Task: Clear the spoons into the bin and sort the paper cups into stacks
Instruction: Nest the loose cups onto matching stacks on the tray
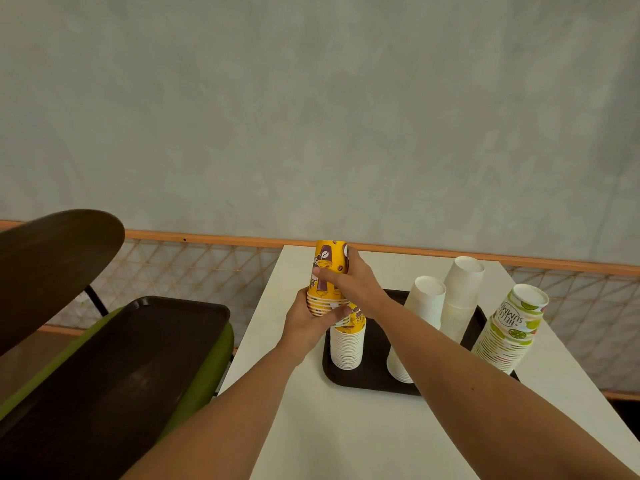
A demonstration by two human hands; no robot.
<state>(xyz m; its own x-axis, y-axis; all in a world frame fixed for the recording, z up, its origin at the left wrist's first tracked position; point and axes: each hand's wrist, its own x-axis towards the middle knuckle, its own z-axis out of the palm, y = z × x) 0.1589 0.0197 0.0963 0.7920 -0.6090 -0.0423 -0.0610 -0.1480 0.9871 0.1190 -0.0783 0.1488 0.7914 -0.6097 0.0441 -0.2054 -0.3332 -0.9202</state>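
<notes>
A short stack of upside-down yellow coffee-print cups (327, 268) is held just above a taller stack of the same cups (346, 348) standing on a dark tray (367, 379). My right hand (353, 282) grips the top yellow cup from the right. My left hand (311, 318) grips the rims of the lifted cups from below. Two white cup stacks (424, 303) (462, 292) and a lime-print "Hello Summer" stack (512, 327) stand on the same tray to the right. No spoons are visible.
The tray sits on a white table (311, 427) against a grey wall. To the left, another dark tray (121, 358) rests on a green chair seat (221, 348), with a dark chair back (52, 261) above it. An orange rail with netting (207, 258) runs behind.
</notes>
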